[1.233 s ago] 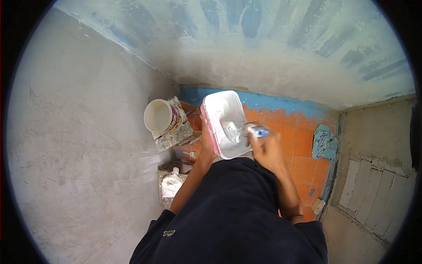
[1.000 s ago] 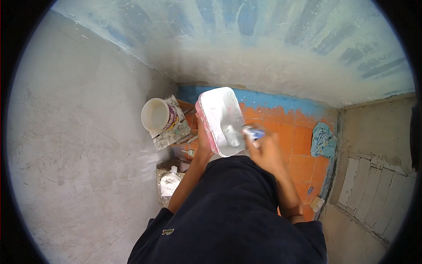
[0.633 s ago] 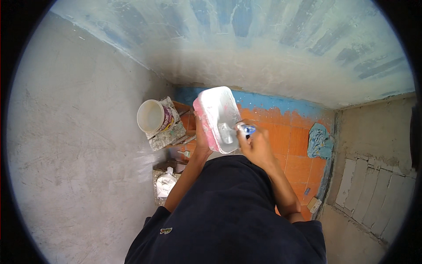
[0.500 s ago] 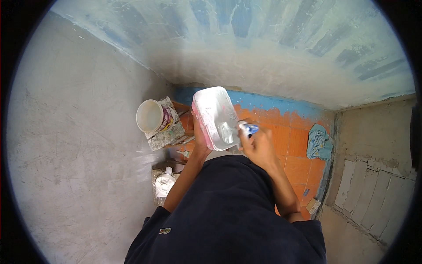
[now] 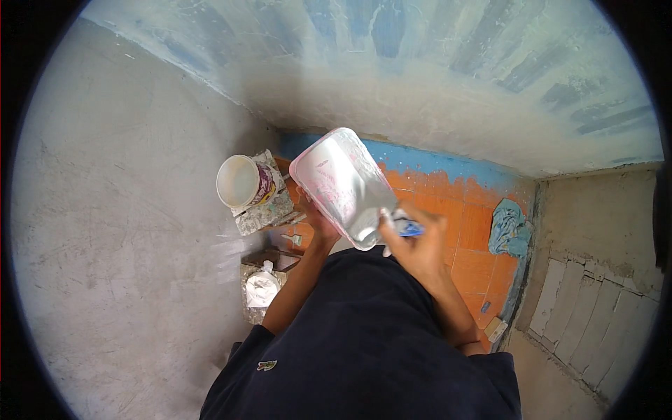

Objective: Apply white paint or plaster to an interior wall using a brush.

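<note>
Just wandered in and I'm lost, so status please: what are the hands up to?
Left hand holds pink-and-white tub, open top toward camera. Right hand grips blue-handled tool. White bucket left, apart from both hands.

The bucket (image 5: 248, 183) bears unclear lettering (image 5: 266, 185), the dark shirt (image 5: 364, 336) a small emblem (image 5: 267, 365).

The tub (image 5: 329, 175) is resting in the left hand (image 5: 320, 224), rectangular with rounded corners, pink outside, white inside with pink streaks. It is slanting from upper left to lower right, its open mouth facing the camera. White paste (image 5: 365, 233) seems to be sitting toward its lower end. The blue-and-white tool (image 5: 411, 229) is crossing the right rim, its handle filling the right hand (image 5: 425, 253).
</note>
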The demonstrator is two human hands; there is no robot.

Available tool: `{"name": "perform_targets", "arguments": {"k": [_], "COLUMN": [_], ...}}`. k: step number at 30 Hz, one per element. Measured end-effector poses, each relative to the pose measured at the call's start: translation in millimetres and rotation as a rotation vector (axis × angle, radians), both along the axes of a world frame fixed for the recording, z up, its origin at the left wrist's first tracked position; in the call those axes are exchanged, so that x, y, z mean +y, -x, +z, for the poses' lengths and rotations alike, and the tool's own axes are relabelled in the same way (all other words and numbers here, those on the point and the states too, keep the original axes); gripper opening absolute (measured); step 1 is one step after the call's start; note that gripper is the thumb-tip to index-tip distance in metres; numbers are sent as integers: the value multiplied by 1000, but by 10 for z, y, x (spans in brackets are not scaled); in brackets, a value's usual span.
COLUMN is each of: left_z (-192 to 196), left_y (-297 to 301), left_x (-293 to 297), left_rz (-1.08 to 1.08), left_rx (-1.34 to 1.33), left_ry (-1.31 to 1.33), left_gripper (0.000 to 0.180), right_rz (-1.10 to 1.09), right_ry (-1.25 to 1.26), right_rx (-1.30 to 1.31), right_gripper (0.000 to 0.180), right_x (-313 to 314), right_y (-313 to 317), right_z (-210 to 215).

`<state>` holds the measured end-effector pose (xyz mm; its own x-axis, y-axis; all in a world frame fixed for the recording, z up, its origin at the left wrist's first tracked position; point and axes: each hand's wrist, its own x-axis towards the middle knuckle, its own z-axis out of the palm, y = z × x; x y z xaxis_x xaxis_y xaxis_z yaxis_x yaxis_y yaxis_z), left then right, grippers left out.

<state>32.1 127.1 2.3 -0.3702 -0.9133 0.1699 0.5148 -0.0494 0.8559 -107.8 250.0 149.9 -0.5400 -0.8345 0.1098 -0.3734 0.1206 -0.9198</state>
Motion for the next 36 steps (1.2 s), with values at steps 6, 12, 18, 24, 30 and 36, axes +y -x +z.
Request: {"name": "perform_targets", "arguments": {"k": [6, 12, 18, 24, 30, 36], "left_z": [-397, -252, -307, 126, 181, 288], "left_y": [-98, -103, -146, -141, -126, -101], "left_x": [13, 99, 108, 60, 1, -16], "left_rz": [-189, -144, -98, -143, -283, -424], "left_rx": [286, 133, 144, 133, 265, 401], "left_ry": [-476, -156, -276, -316, -443, -548], "left_gripper": [84, 83, 80, 78, 77, 77], "right_rz": [-31, 43, -38, -104, 113, 352], "right_ry": [28, 8, 91, 138, 110, 143], "right_rx": [45, 116, -14, 28, -170, 62], "right_gripper": [20, 18, 16, 12, 9, 10], "right_x": [60, 26, 0, 179, 267, 71], "right_y": [65, 57, 56, 289, 363, 13], "right_z": [156, 129, 138, 506, 505, 162]}}
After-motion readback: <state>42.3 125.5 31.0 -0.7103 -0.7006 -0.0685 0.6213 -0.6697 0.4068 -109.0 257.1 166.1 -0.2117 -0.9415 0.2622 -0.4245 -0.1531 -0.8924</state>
